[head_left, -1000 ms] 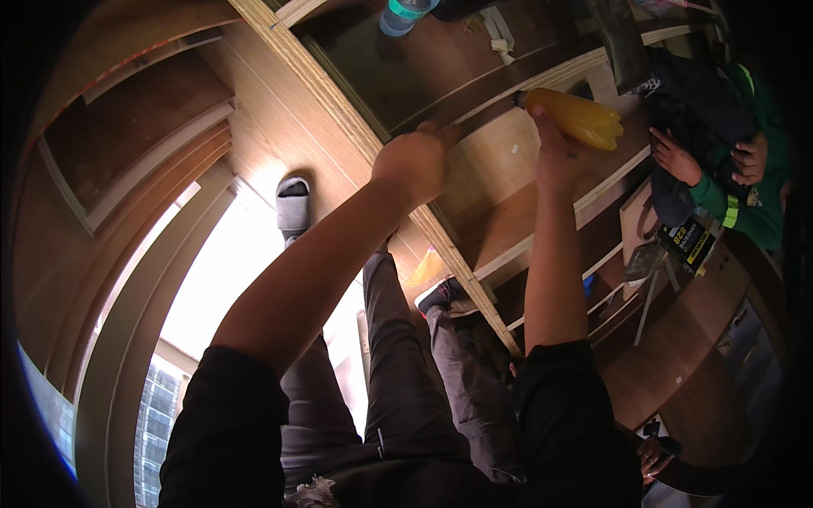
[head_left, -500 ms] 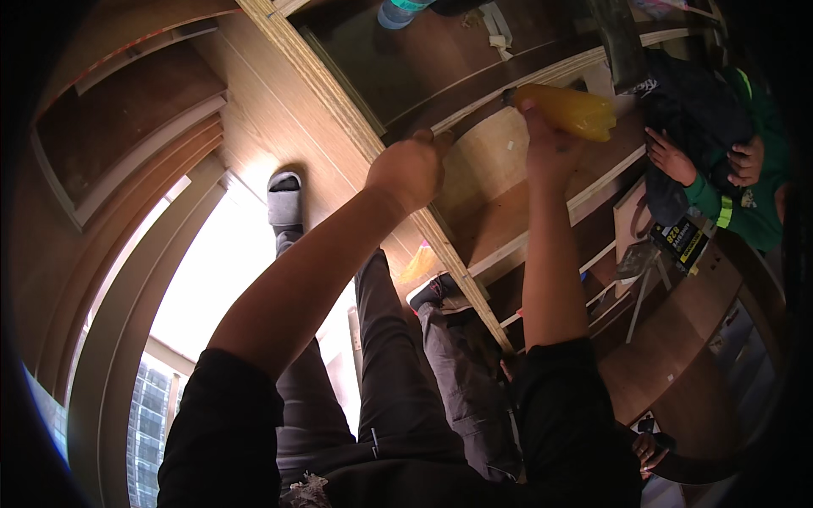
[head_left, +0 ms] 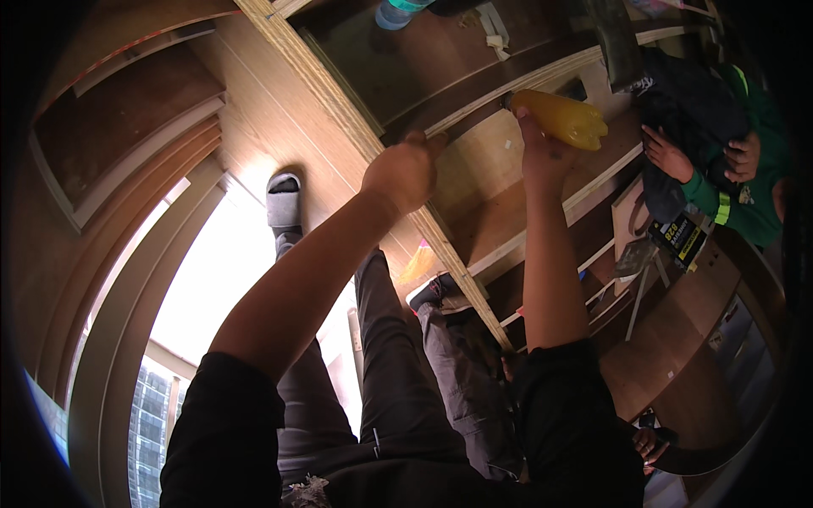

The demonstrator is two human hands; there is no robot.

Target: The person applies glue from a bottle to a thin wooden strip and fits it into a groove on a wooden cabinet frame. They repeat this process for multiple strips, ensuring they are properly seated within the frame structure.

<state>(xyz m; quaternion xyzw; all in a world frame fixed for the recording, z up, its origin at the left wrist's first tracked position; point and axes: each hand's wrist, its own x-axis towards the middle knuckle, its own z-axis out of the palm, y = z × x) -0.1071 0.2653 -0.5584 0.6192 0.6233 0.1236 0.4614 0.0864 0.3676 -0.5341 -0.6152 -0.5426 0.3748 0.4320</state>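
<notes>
My right hand (head_left: 544, 161) is clamping around a yellow bottle (head_left: 567, 120), which is lying tilted over the shelving, its dark neck end pointing up-left and its lobed base to the right; I cannot tell how full it is. My left hand (head_left: 400, 173) is curling into a loose fist, and I cannot tell whether anything is inside it. A clear bottle (head_left: 400, 12) with a teal band is showing at the upper border, its contents cut off from view. The long plywood edge (head_left: 318, 83) is running diagonally beneath my left hand. Beyond it, a pale-panelled compartment (head_left: 484, 165) is opening between my hands, leaving room there. To the right, a co-worker's hand (head_left: 669, 157) is sitting well apart from the bottle.
</notes>
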